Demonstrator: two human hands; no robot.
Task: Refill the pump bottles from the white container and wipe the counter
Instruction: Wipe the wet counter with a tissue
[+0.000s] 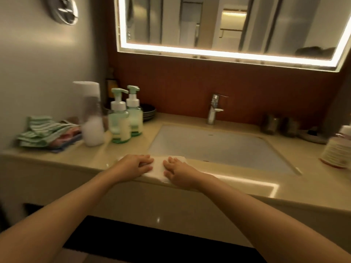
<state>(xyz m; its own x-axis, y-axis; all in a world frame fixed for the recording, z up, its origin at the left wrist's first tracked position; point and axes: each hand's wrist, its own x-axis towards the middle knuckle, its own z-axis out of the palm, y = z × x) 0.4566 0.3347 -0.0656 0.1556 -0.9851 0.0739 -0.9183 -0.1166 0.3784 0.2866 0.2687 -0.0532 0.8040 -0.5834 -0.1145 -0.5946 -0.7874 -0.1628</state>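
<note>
Forearms [57, 215] out front: L hand [133, 167] & R hand [178, 173], fingers [146, 160] flat, unclenched, pressing white cloth [158, 167] lying sideways betw. them at bench [76, 158] edge.

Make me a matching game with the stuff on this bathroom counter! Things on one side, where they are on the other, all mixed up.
Things:
1. white cloth
2. pump bottles
3. faucet
4. striped towels

Places:
A. behind the sink
B. at the far left of the counter
C. under the left hand and right hand
D. between the white container and the sink

Pairs: 1-C, 2-D, 3-A, 4-B.
</note>
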